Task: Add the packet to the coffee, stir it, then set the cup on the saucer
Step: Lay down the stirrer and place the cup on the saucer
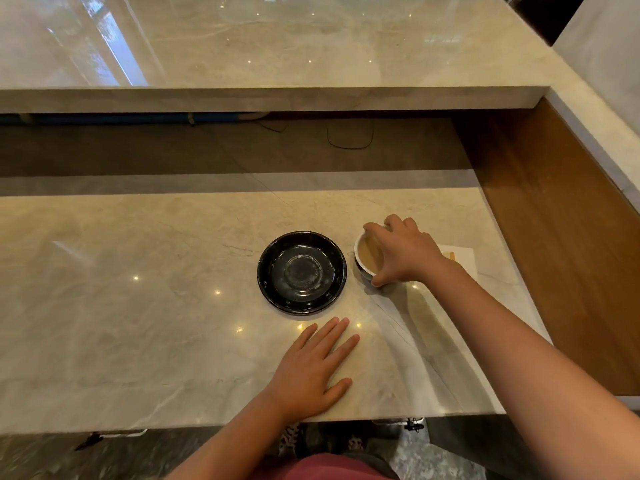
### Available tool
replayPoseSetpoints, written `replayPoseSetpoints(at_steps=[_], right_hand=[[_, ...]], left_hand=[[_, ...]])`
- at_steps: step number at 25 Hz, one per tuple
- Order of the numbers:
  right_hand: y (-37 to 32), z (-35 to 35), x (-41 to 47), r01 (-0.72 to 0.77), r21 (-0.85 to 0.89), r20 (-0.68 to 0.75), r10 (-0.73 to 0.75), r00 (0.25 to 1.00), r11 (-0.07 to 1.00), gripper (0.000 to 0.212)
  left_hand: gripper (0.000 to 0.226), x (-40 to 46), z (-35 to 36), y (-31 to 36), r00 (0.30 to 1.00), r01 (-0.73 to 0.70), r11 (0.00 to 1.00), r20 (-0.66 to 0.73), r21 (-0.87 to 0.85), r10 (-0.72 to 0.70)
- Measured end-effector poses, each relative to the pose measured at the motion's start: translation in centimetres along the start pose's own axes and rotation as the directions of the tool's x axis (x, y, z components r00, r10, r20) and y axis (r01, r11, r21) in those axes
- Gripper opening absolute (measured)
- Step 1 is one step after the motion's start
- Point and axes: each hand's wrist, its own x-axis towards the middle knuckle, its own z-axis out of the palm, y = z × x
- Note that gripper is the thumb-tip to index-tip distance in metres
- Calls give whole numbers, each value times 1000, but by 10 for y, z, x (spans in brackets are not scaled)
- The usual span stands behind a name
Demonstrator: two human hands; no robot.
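A small cup (pixel 363 256) with a white inside and dark outside holds light brown coffee. It stands on the marble counter just right of a black saucer (pixel 301 271), which is bare. My right hand (pixel 401 252) grips the cup from above, fingers curled over its rim and thumb on the near side. My left hand (pixel 317 367) lies flat on the counter, fingers apart, in front of the saucer. A wooden stirrer (pixel 452 255) peeks out on a white napkin (pixel 462 258) behind my right wrist. The packet is not visible.
The marble counter (pixel 138 306) ends at a front edge near my body. A raised marble shelf (pixel 277 98) runs along the back, with a dark gap and cables beneath it. A wooden side panel (pixel 554 237) closes off the right.
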Motion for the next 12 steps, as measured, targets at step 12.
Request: replayPoseSetpoints(at_steps=[12], right_hand=[[-63,-32,-4,152,48,-105,-146,984,987,96]], left_hand=[[65,-10,-1,-13,998,-65,996,-4,-60,65]])
